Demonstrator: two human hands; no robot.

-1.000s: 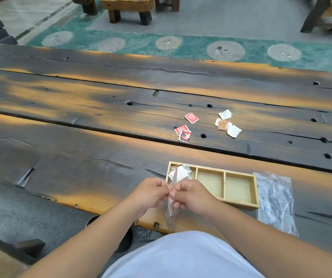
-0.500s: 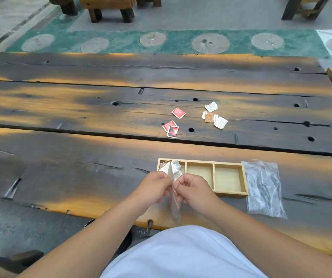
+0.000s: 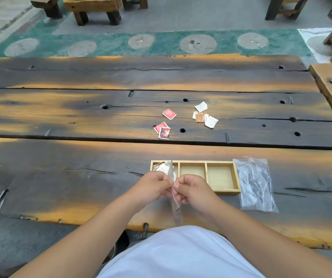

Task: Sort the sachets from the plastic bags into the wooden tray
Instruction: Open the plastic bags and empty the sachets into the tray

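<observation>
Dark plank table (image 3: 80, 177), wooden stools (image 3: 94, 7), perhaps a green mat (image 3: 161, 45) beyond

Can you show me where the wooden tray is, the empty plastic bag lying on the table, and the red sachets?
wooden tray (image 3: 222, 162), head view, on its far rim.
plastic bag on the table (image 3: 255, 185), head view, on its crinkled middle.
red sachets (image 3: 169, 114), head view, on the middle of the farthest one.

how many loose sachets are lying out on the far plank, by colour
red sachets: 3
white sachets: 3, one half hidden under the brown
brown sachet: 1
total: 7
</observation>
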